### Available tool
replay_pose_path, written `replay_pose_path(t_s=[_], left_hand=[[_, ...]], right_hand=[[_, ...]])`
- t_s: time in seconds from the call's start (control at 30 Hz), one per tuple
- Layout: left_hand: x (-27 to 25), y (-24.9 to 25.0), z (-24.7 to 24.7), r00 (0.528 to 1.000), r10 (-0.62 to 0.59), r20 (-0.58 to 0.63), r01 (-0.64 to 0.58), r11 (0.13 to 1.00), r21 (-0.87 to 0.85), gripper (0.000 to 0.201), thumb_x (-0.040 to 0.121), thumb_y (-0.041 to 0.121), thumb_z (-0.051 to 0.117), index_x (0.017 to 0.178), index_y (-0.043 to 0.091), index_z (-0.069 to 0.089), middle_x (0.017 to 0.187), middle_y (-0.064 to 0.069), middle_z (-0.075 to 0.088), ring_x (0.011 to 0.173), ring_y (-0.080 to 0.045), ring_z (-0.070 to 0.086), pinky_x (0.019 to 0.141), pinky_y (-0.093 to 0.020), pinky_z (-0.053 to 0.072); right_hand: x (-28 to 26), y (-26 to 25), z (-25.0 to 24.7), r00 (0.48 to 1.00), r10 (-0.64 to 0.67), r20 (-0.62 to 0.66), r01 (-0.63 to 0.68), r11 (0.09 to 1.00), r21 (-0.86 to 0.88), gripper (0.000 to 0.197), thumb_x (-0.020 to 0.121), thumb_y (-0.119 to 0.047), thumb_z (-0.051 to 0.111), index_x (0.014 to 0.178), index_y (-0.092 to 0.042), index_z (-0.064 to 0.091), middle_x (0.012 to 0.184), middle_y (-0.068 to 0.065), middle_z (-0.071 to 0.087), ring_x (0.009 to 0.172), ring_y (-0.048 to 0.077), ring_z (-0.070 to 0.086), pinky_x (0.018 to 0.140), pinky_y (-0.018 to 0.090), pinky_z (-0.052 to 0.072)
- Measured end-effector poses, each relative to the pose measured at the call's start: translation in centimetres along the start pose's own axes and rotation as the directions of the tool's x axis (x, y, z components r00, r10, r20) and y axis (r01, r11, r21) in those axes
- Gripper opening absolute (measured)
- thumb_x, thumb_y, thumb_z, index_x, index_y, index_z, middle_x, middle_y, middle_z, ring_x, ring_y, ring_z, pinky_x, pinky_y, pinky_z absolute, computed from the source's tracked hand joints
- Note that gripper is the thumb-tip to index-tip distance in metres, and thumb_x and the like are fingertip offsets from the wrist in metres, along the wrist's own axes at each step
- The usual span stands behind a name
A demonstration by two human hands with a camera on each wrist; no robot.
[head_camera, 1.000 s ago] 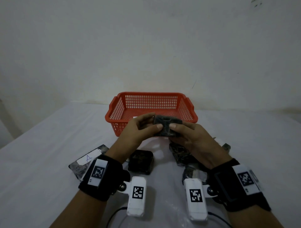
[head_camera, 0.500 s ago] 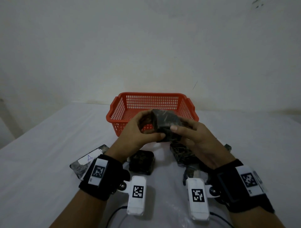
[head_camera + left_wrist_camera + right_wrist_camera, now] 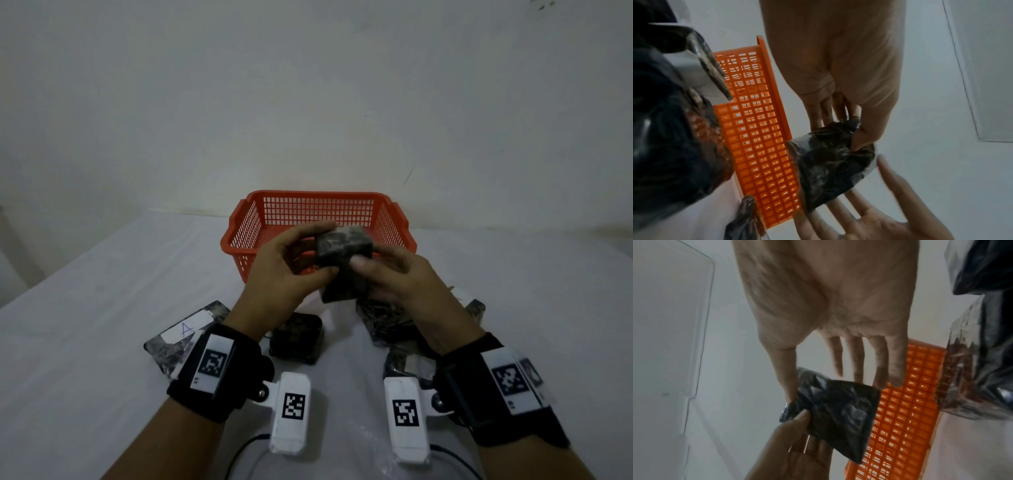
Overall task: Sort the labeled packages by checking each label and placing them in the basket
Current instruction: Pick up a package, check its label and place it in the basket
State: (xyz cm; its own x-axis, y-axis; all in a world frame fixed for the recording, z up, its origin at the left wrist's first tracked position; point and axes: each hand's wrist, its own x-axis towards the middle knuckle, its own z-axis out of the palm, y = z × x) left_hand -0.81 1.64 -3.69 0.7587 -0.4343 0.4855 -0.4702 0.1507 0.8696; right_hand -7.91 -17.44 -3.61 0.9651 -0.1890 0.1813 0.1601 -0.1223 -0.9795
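Note:
I hold a dark plastic-wrapped package (image 3: 342, 246) in both hands just in front of the red basket (image 3: 318, 196). My left hand (image 3: 294, 270) pinches its left side between thumb and fingers. The right hand (image 3: 400, 277) has its thumb on the front face and its fingers behind. No label shows on the faces turned to me. In the left wrist view the package (image 3: 830, 165) hangs beside the basket wall (image 3: 756, 129). In the right wrist view the package (image 3: 838, 410) sits below my right hand's straight fingers (image 3: 857, 363).
More wrapped packages lie on the white table near me: one with a white label marked A (image 3: 185, 332) at the left, a small dark one (image 3: 298, 337) in the middle, and others (image 3: 380, 318) under my right wrist. A wall stands behind the basket.
The package has been turned in my hands from lying flat to standing more upright, and it has risen slightly toward the basket. Both hands kept their hold.

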Motion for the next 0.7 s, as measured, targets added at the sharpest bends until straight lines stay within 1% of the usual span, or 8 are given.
replay_pose_path(t_s=[0.1,0.23,0.3,0.37,0.43,0.5,0.63,0.7], left_hand=[[-0.2,0.0,0.3,0.996,0.065,0.059,-0.064,0.998,-0.009,0.058,0.078,-0.015,0.076,0.127,0.014,0.063,0.128,0.005,0.069,0.123,-0.011,0.065,0.096,-0.022,0.055],[-0.1,0.2,0.2,0.985,0.113,0.13,-0.117,0.993,0.022,0.062,0.08,-0.014,0.075,0.134,0.011,0.058,0.138,-0.001,0.063,0.132,-0.018,0.059,0.105,-0.033,0.053],[-0.1,0.0,-0.1,0.987,0.004,0.16,-0.015,0.998,0.068,0.082,0.077,0.003,0.085,0.146,0.029,0.049,0.15,0.007,0.052,0.136,-0.015,0.054,0.106,-0.038,0.052],[-0.2,0.1,-0.2,0.977,-0.155,0.149,0.14,0.985,0.103,0.095,0.071,0.035,0.09,0.151,0.042,0.039,0.152,0.011,0.049,0.135,-0.012,0.054,0.107,-0.041,0.051],[-0.2,0.1,0.0,0.97,-0.216,0.112,0.204,0.973,0.107,0.09,0.073,0.053,0.083,0.151,0.031,0.045,0.141,0.008,0.062,0.127,-0.011,0.062,0.107,-0.043,0.052],[0.0,0.2,0.0,0.972,-0.22,0.081,0.217,0.975,0.05,0.081,0.077,0.045,0.083,0.147,0.02,0.051,0.131,0.004,0.069,0.121,-0.011,0.067,0.105,-0.041,0.055],[-0.1,0.8,-0.6,0.975,-0.201,0.097,0.203,0.979,-0.01,0.078,0.072,0.025,0.081,0.144,0.027,0.051,0.125,0.019,0.071,0.117,0.0,0.067,0.09,-0.023,0.058],[-0.2,0.7,-0.8,0.967,-0.221,0.125,0.225,0.974,-0.019,0.082,0.073,0.018,0.08,0.148,0.024,0.047,0.129,0.017,0.069,0.121,-0.002,0.065,0.095,-0.025,0.058]], right_hand=[[-0.3,-0.5,0.0,0.993,0.104,0.052,-0.106,0.994,0.039,0.055,0.074,-0.065,0.067,0.11,-0.024,0.078,0.109,0.001,0.081,0.106,0.021,0.076,0.096,0.041,0.059],[-0.5,-0.5,0.0,0.992,0.084,0.094,-0.093,0.99,0.104,0.047,0.078,-0.049,0.073,0.111,-0.016,0.079,0.11,0.005,0.081,0.109,0.023,0.075,0.107,0.047,0.055],[-0.2,-0.3,-0.1,0.997,0.047,0.067,-0.055,0.992,0.116,0.045,0.08,-0.042,0.079,0.115,-0.015,0.078,0.112,0.007,0.08,0.111,0.024,0.075,0.109,0.049,0.053],[0.1,0.0,-0.3,1.0,0.004,0.022,-0.006,0.994,0.113,0.052,0.076,-0.041,0.088,0.12,-0.017,0.077,0.115,0.008,0.079,0.112,0.027,0.075,0.108,0.053,0.053],[0.2,0.3,-0.4,0.999,-0.038,0.015,0.037,0.996,0.078,0.06,0.072,-0.042,0.089,0.125,-0.018,0.074,0.119,0.007,0.078,0.113,0.027,0.074,0.107,0.054,0.053],[0.2,0.3,-0.5,0.995,-0.061,0.073,0.055,0.996,0.074,0.055,0.078,-0.031,0.089,0.128,-0.017,0.072,0.122,0.007,0.077,0.116,0.026,0.073,0.109,0.051,0.052],[-0.1,0.0,-0.5,0.988,-0.054,0.145,0.037,0.993,0.115,0.057,0.077,-0.023,0.081,0.132,-0.015,0.069,0.124,0.006,0.077,0.119,0.023,0.072,0.108,0.045,0.052],[0.0,0.1,-0.4,0.993,-0.061,0.102,0.051,0.994,0.096,0.06,0.073,-0.024,0.084,0.13,-0.015,0.069,0.122,0.004,0.078,0.117,0.022,0.073,0.105,0.043,0.055]])
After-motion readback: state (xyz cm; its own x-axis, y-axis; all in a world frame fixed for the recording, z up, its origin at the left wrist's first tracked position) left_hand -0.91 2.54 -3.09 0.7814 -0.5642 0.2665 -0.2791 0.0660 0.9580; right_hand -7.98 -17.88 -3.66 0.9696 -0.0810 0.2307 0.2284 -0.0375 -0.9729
